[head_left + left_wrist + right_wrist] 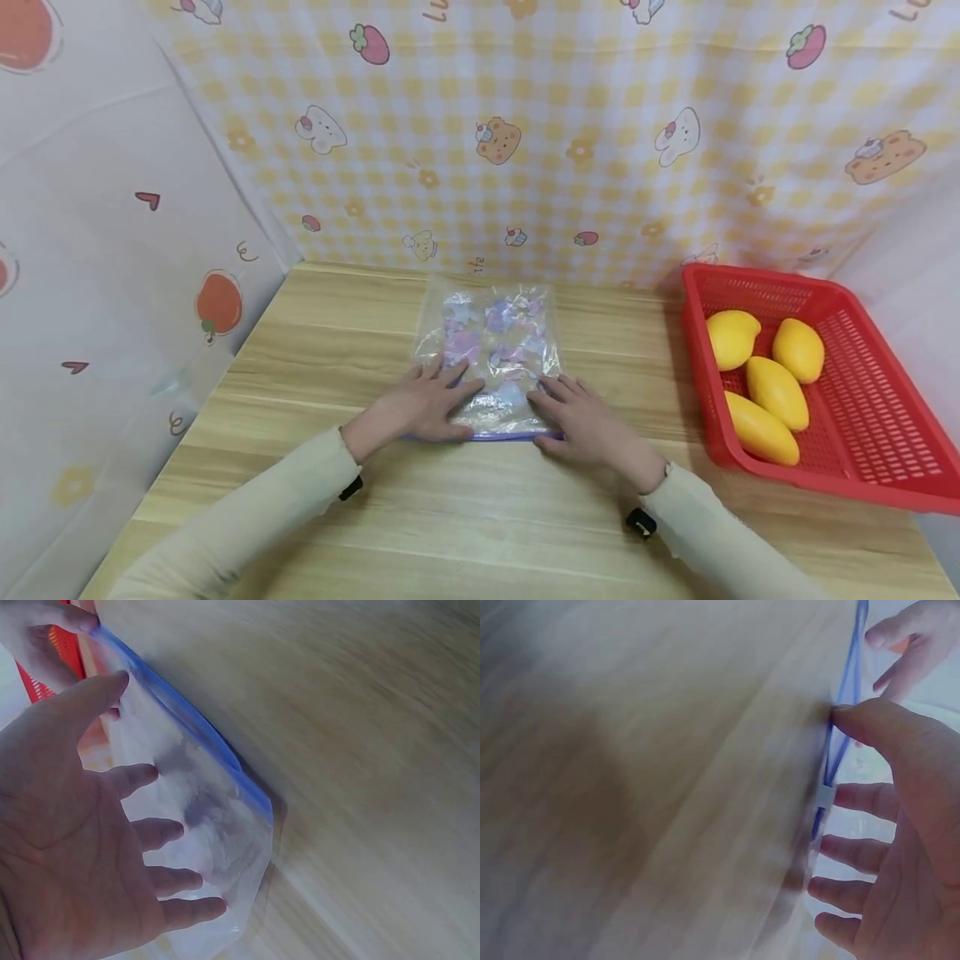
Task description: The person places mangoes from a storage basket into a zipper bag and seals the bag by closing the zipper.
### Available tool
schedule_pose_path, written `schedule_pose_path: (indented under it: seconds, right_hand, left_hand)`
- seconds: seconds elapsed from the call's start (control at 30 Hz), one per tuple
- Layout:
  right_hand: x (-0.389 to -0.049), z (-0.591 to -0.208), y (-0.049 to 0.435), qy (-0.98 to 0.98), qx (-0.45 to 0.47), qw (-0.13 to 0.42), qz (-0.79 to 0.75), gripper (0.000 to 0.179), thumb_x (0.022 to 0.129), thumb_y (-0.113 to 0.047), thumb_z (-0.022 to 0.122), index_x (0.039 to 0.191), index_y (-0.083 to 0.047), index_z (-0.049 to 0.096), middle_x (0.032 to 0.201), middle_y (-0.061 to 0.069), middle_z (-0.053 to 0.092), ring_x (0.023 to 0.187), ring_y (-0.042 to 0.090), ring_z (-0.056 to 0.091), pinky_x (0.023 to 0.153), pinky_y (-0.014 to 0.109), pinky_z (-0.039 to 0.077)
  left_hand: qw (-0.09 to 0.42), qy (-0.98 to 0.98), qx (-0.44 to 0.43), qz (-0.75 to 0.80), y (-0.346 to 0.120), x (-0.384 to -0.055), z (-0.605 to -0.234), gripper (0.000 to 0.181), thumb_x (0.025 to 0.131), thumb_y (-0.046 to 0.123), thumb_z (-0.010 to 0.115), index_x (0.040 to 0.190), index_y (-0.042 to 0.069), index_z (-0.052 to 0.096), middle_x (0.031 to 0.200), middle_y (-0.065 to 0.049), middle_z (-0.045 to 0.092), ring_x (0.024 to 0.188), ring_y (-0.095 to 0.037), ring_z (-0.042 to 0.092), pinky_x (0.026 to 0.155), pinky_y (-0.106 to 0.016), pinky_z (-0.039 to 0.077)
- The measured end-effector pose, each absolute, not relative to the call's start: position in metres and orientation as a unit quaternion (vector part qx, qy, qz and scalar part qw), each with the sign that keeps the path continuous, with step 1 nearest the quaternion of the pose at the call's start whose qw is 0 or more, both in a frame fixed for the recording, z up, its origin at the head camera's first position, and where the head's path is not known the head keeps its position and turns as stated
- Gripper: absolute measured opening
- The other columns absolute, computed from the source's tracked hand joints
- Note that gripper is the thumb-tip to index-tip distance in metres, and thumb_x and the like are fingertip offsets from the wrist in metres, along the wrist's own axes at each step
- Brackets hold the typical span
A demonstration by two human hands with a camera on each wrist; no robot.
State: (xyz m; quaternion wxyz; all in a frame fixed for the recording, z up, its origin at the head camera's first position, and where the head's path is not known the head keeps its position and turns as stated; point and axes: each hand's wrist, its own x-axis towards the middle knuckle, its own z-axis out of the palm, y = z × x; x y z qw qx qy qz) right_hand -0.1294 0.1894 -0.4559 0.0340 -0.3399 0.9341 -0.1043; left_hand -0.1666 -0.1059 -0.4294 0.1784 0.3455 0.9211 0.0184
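Note:
A clear zip bag (513, 354) with a pink and purple print lies on the wooden table, its blue zip edge (199, 724) towards me. My left hand (431, 404) rests on the bag's near left corner, fingers spread and thumb by the zip. On the near right side, my right hand (588, 421) touches the bag with its fingers apart. In the right wrist view the two blue zip strips stand apart along part of the edge, and a pale slider (825, 796) sits near the right fingers. Neither hand curls round anything.
A red plastic basket (892, 425) stands at the right of the table (465, 517), holding several yellow fruits (777, 392). Behind the table hangs a yellow checked curtain (450, 192). White printed cloth (112, 275) covers the left side.

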Motion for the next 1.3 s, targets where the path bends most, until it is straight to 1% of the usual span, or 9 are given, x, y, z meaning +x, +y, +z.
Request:
schedule_pose_path:
  seconds: [0.17, 0.33, 0.57, 0.77, 0.97, 1.1, 1.13, 1.2, 1.3]
  right_hand:
    - [-0.129, -0.456, 0.192, 0.939, -0.326, 0.033, -0.106, 0.068, 0.095, -0.044, 0.069, 0.148, -0.005, 0.052, 0.154, 0.026, 0.039, 0.139, 0.048, 0.037, 0.115, 0.063, 0.026]
    - [-0.127, -0.454, 0.195, 0.940, -0.319, 0.025, -0.115, 0.066, 0.094, -0.041, 0.072, 0.145, -0.003, 0.055, 0.152, 0.028, 0.041, 0.138, 0.047, 0.038, 0.113, 0.063, 0.029]
    - [-0.125, -0.454, 0.197, 0.944, -0.308, 0.028, -0.117, 0.063, 0.094, -0.040, 0.071, 0.144, -0.004, 0.056, 0.153, 0.027, 0.041, 0.138, 0.046, 0.040, 0.113, 0.063, 0.029]
    - [-0.126, -0.455, 0.195, 0.945, -0.307, 0.021, -0.111, 0.057, 0.095, -0.033, 0.071, 0.141, -0.003, 0.058, 0.151, 0.027, 0.044, 0.138, 0.044, 0.042, 0.113, 0.061, 0.032]
    - [-0.125, -0.459, 0.194, 0.944, -0.306, 0.000, -0.127, 0.055, 0.092, -0.024, 0.072, 0.140, -0.001, 0.059, 0.150, 0.028, 0.044, 0.134, 0.047, 0.044, 0.111, 0.058, 0.037]
    - [-0.125, -0.460, 0.195, 0.946, -0.290, -0.028, -0.143, 0.053, 0.089, -0.021, 0.075, 0.136, 0.000, 0.060, 0.143, 0.028, 0.051, 0.126, 0.045, 0.053, 0.102, 0.057, 0.047]
    - [-0.126, -0.461, 0.195, 0.947, -0.283, -0.035, -0.149, 0.052, 0.088, -0.021, 0.075, 0.133, 0.000, 0.061, 0.138, 0.026, 0.055, 0.120, 0.042, 0.057, 0.098, 0.055, 0.050]
    - [-0.126, -0.461, 0.196, 0.949, -0.265, -0.049, -0.162, 0.043, 0.086, -0.018, 0.076, 0.124, -0.002, 0.063, 0.123, 0.020, 0.060, 0.105, 0.037, 0.061, 0.087, 0.050, 0.055]
    - [-0.125, -0.460, 0.196, 0.953, -0.225, -0.063, -0.194, 0.035, 0.084, -0.015, 0.078, 0.112, -0.002, 0.060, 0.100, 0.011, 0.055, 0.082, 0.028, 0.055, 0.069, 0.042, 0.052]
  left_hand:
    - [0.201, 0.918, 0.342, 0.028, -0.102, -0.166, -0.428, 0.089, 0.092, 0.065, 0.061, 0.163, 0.023, 0.026, 0.167, -0.016, 0.009, 0.148, -0.050, 0.008, 0.114, -0.069, 0.016]
    - [0.204, 0.916, 0.343, 0.043, -0.099, -0.168, -0.430, 0.083, 0.095, 0.060, 0.060, 0.163, 0.024, 0.027, 0.167, -0.017, 0.007, 0.148, -0.050, 0.009, 0.113, -0.069, 0.017]
    - [0.199, 0.914, 0.349, 0.048, -0.097, -0.171, -0.434, 0.075, 0.099, 0.044, 0.063, 0.162, 0.023, 0.029, 0.167, -0.019, 0.009, 0.147, -0.052, 0.012, 0.112, -0.070, 0.021]
    - [0.191, 0.914, 0.356, 0.045, -0.097, -0.173, -0.438, 0.073, 0.098, 0.029, 0.065, 0.162, 0.022, 0.030, 0.166, -0.019, 0.011, 0.146, -0.051, 0.014, 0.112, -0.069, 0.023]
    - [0.184, 0.915, 0.356, 0.045, -0.097, -0.172, -0.439, 0.063, 0.104, 0.022, 0.057, 0.162, 0.020, 0.031, 0.166, -0.020, 0.013, 0.146, -0.052, 0.016, 0.112, -0.068, 0.024]
    - [0.177, 0.919, 0.348, 0.051, -0.097, -0.172, -0.439, 0.057, 0.108, 0.022, 0.047, 0.162, 0.017, 0.030, 0.165, -0.019, 0.015, 0.145, -0.051, 0.018, 0.113, -0.066, 0.025]
    - [0.171, 0.920, 0.348, 0.055, -0.096, -0.172, -0.440, 0.056, 0.108, 0.022, 0.046, 0.161, 0.016, 0.031, 0.165, -0.020, 0.016, 0.145, -0.051, 0.020, 0.112, -0.065, 0.027]
    - [0.159, 0.921, 0.350, 0.066, -0.096, -0.173, -0.439, 0.054, 0.108, 0.021, 0.046, 0.160, 0.013, 0.033, 0.163, -0.021, 0.021, 0.143, -0.051, 0.024, 0.112, -0.064, 0.029]
    - [0.136, 0.920, 0.359, 0.086, -0.096, -0.175, -0.439, 0.052, 0.107, 0.018, 0.048, 0.158, 0.007, 0.037, 0.160, -0.023, 0.028, 0.141, -0.052, 0.030, 0.113, -0.060, 0.030]
